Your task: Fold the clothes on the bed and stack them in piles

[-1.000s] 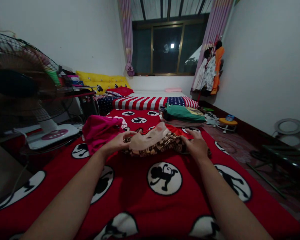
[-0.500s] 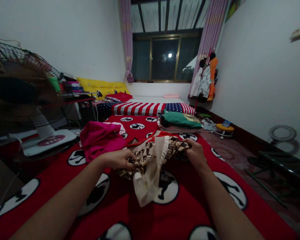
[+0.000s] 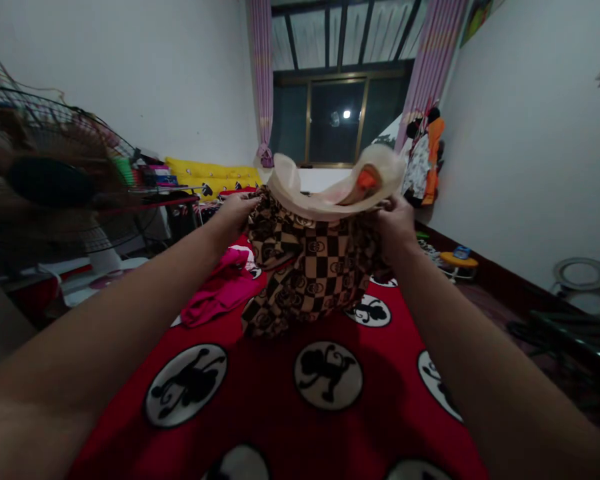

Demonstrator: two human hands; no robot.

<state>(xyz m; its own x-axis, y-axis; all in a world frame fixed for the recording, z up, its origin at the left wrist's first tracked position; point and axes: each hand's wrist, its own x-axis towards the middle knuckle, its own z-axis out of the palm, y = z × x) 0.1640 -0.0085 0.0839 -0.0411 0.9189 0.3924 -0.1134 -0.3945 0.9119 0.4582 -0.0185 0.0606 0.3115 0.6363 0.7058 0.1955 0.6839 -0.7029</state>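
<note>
A brown checkered garment [image 3: 320, 260] with a wide cream collar hangs stretched between my two hands, lifted above the red blanket. My left hand [image 3: 240, 213] is closed on its left shoulder area. On the other side, my right hand [image 3: 396, 220] grips the right shoulder area. The cream collar [image 3: 325, 207] flops upward and is blurred, and a small orange patch shows inside it. Behind my left forearm, a bright pink garment [image 3: 225, 287] lies crumpled on the red blanket [image 3: 265, 393], which has white circles with black monkey figures.
An electric fan [image 3: 55, 180] stands at the left near a cluttered table. Farther back are a yellow pillow [image 3: 215, 177] and a window. Clothes [image 3: 425, 160] hang by the right curtain. A small orange-topped stool [image 3: 459, 260] and a dark green rack [image 3: 575, 333] stand on the right floor.
Both hands have risen and moved forward with the checkered garment, which was bunched low over the blanket and now hangs spread out. It now hides the green folded clothes behind.
</note>
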